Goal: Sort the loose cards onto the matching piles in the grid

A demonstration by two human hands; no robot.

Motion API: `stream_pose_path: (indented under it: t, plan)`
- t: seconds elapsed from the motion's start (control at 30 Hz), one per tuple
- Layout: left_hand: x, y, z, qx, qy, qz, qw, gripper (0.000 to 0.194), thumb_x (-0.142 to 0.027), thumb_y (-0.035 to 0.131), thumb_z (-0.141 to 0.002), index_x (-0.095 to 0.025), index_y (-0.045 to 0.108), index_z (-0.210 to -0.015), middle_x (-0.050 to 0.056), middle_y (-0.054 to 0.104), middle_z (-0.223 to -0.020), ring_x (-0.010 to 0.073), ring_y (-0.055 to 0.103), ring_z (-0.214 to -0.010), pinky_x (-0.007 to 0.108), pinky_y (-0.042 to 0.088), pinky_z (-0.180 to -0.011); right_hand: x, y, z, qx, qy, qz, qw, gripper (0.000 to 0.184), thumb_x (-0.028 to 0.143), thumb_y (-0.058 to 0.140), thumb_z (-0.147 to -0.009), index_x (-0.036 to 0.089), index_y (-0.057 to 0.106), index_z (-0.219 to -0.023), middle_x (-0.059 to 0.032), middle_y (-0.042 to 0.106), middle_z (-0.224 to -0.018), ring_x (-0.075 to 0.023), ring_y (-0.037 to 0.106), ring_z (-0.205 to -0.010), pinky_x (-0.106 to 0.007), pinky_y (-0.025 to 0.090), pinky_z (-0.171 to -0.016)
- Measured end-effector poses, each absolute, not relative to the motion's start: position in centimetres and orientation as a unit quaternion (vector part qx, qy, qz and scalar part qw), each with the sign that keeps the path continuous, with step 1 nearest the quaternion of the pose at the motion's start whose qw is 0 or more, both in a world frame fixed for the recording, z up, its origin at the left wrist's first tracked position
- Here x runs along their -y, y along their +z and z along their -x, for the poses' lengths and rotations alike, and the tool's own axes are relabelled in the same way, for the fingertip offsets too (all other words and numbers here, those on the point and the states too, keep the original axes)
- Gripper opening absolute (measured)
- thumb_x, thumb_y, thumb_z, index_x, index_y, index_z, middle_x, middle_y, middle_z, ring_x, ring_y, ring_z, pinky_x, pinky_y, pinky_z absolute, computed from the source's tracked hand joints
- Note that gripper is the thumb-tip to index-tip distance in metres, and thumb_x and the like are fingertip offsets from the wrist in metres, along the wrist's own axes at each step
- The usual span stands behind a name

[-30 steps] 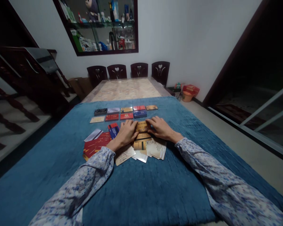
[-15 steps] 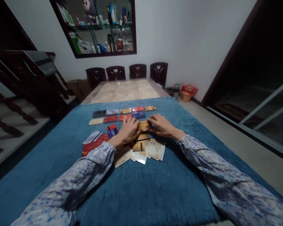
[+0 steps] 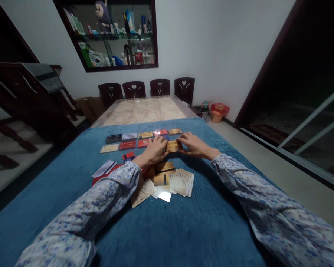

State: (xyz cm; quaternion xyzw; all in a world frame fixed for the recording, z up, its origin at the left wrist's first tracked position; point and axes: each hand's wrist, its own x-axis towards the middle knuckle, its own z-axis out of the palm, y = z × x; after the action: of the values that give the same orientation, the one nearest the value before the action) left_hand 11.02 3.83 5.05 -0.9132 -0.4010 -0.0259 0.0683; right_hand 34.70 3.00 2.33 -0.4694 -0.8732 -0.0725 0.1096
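A gold card [image 3: 173, 146] is gripped at its two ends, the left end by my left hand [image 3: 154, 149] and the right end by my right hand [image 3: 193, 145]. Whether it is one card or several together I cannot tell. Behind it lie two rows of cards, among them a black stack [image 3: 114, 138], red cards [image 3: 127, 145] and a gold card at the far right [image 3: 175, 131]. Nearer me spread loose gold cards [image 3: 164, 167], cream cards [image 3: 182, 181] and a white card [image 3: 164, 194]. My left forearm partly hides a red pile [image 3: 107, 172].
Blue cloth [image 3: 183, 230] covers the near part of the table; its bare marbled top [image 3: 147, 109] shows beyond. Several dark chairs [image 3: 160, 88] stand at the far end. A glass-shelved cabinet [image 3: 119, 35] is set in the wall. An orange bucket [image 3: 216, 116] sits on the floor.
Both hands have carried the gold card forward and slightly right, away from the loose cards. More of the loose gold cards now shows, and the view has tilted a little.
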Motion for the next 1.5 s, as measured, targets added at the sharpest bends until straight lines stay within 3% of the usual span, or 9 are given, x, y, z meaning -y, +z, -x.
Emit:
stream_pose_path:
  t: [0.3,0.47,0.67,0.93,1.23,1.5]
  plan:
    - [-7.4,5.4,-13.6,0.394,-0.05,0.915,0.067,0.036,-0.034,0.06,-0.094,-0.019,0.059,-0.126,0.016,0.054,-0.143,0.0352,0.044,-0.133,0.055,0.041,-0.105,-6.6,3.1,-37.5,0.868,-0.079,0.481,0.096,0.038,0.034,0.069,-0.09,0.018,0.063,-0.125,-0.0165,0.059,-0.12,-0.0302,0.05,-0.107,-0.037,0.043,-0.083]
    - [-9.4,5.3,-14.9,0.401,-0.049,0.913,0.061,0.033,-0.034,0.058,-0.094,-0.018,0.061,-0.123,0.016,0.059,-0.134,0.0349,0.045,-0.128,0.053,0.044,-0.1,-8.4,3.8,-38.1,0.859,-0.064,0.503,0.071,0.037,0.032,0.068,-0.092,0.019,0.063,-0.126,-0.0157,0.06,-0.117,-0.0302,0.05,-0.107,-0.036,0.043,-0.082]
    - [-11.7,5.1,-15.7,0.407,-0.057,0.911,0.041,0.023,-0.032,0.062,-0.092,-0.018,0.066,-0.11,0.015,0.06,-0.129,0.0348,0.045,-0.128,0.054,0.043,-0.102,-10.1,4.5,-38.1,0.848,-0.042,0.525,0.048,0.02,0.029,0.067,-0.093,0.02,0.066,-0.111,-0.0135,0.062,-0.113,-0.0292,0.052,-0.106,-0.034,0.042,-0.082]
    - [-14.1,4.7,-16.5,0.428,-0.058,0.902,0.014,0.021,-0.027,0.063,-0.087,-0.019,0.067,-0.106,0.015,0.059,-0.131,0.0368,0.043,-0.131,0.056,0.042,-0.103,-13.1,4.0,-38.6,0.849,-0.021,0.526,0.045,0.013,0.029,0.066,-0.091,0.021,0.066,-0.102,-0.0097,0.066,-0.109,-0.0262,0.055,-0.101,-0.03,0.042,-0.082]
    - [-16.6,3.8,-17.7,0.445,-0.042,0.895,0.008,0.026,-0.034,0.059,-0.09,-0.019,0.068,-0.108,0.016,0.061,-0.13,0.0359,0.042,-0.133,0.058,0.041,-0.104,-16.4,3.2,-39.1,0.842,-0.015,0.54,0.014,0.023,0.029,0.068,-0.088,0.019,0.069,-0.108,-0.0099,0.07,-0.106,-0.0242,0.059,-0.099,-0.029,0.042,-0.084]
    - [-18.0,3.2,-18.0,0.449,-0.014,0.893,-0.003,0.03,-0.028,0.059,-0.083,-0.019,0.071,-0.109,0.017,0.069,-0.123,0.0394,0.043,-0.132,0.063,0.04,-0.103,-18.8,2.3,-39.3,0.86,0.038,0.509,0.005,0.023,0.029,0.066,-0.088,0.019,0.068,-0.109,-0.007,0.074,-0.105,-0.0191,0.064,-0.092,-0.025,0.043,-0.081]
